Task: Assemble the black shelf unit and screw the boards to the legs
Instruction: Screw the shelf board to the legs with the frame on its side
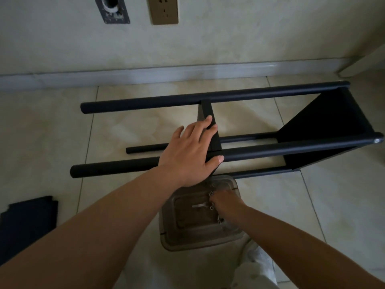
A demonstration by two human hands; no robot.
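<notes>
Shelf unit (229,130) lies on its side on the tiled floor (52,132) near the wall, four round black legs running left to right, one board (325,126) already seated at the right-hand end and a second, middle board (209,122) standing between the legs. I have my left hand (191,151) on that middle board, fingers spread over its edge and the thumb hooked down by the near leg (125,166), so it is a bracing hold, not a full wrap. My right hand (226,205) is down in the clear plastic tray (166,236) just below the frame, fingertips among the small silvery screws (211,207); whether it has pinched one I cannot tell. My worry is the middle board: it looks held only by my hand, and if I ease off while hunting for a screw it could tip or slide out of line with the holes. The round, smooth, matte legs would also roll easily on glossy tile. The screws are tiny and shiny, easy to fumble or scatter from so shallow a tray. Another flat black board (27,220) waits at the left.
</notes>
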